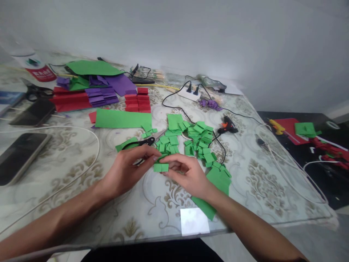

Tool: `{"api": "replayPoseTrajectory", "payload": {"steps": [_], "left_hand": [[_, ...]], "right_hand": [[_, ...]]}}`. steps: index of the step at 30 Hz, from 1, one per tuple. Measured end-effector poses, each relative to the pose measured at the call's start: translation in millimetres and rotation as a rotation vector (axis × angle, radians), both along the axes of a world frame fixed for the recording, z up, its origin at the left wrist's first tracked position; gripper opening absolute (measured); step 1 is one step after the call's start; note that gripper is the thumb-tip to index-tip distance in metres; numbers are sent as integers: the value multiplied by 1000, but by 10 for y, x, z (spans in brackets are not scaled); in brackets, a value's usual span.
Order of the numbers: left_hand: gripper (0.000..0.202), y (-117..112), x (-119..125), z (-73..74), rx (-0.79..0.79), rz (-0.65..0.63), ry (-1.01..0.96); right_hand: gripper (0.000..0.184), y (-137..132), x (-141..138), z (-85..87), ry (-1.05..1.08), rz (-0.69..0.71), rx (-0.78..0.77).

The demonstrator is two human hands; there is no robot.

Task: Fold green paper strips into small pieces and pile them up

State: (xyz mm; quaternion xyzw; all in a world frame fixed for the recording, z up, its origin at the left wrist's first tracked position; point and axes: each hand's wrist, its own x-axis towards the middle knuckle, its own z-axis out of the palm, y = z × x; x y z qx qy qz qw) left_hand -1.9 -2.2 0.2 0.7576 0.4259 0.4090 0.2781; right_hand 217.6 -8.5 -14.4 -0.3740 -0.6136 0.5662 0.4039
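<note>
Between my two hands is a small folded piece of green paper (161, 167), with a crease down its middle. My left hand (133, 165) pinches its upper left side with thumb and forefinger. My right hand (188, 174) closes on its right side, the fingers curled. Just beyond my left hand lies a pair of black-handled scissors (151, 140), its handles partly hidden by that hand. Past my fingertips, many small folded green pieces (200, 134) are heaped on the patterned tablecloth. A larger green sheet (222, 180) lies partly under my right wrist.
Green strip (122, 119), red folded paper (137, 102) and purple folded paper (102, 95) lie at the back left. A glue gun (227, 125) and power strip (189, 94) with cables stand right of centre. A phone (20, 156) and bottle (35, 65) are left.
</note>
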Motion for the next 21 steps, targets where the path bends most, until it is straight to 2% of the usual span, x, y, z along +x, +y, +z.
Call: {"api": "replayPoseTrajectory", "payload": {"steps": [4,9,11,13,16,18,21], "left_hand": [[8,-7,11,-31,-15,38,8],[17,-4,2,-66,-37,31,31],[24,-6,-4,-71,-66,-21,47],[35,-10,-6,-75,-120,-91,66],[46,-15,0,-82,-174,-157,138],[43,-18,6,-79,-192,-169,169],[32,-20,15,-61,-233,-141,168]], "right_hand": [[25,-14,21,36,33,54,-30],[26,-24,41,91,113,100,-134],[23,-23,24,70,41,39,-95],[15,-24,-2,24,-95,-74,47],[18,-33,-28,-59,-208,-103,180],[25,-40,-31,-96,-199,-100,185],[35,-36,-28,-113,-126,-129,114]]}}
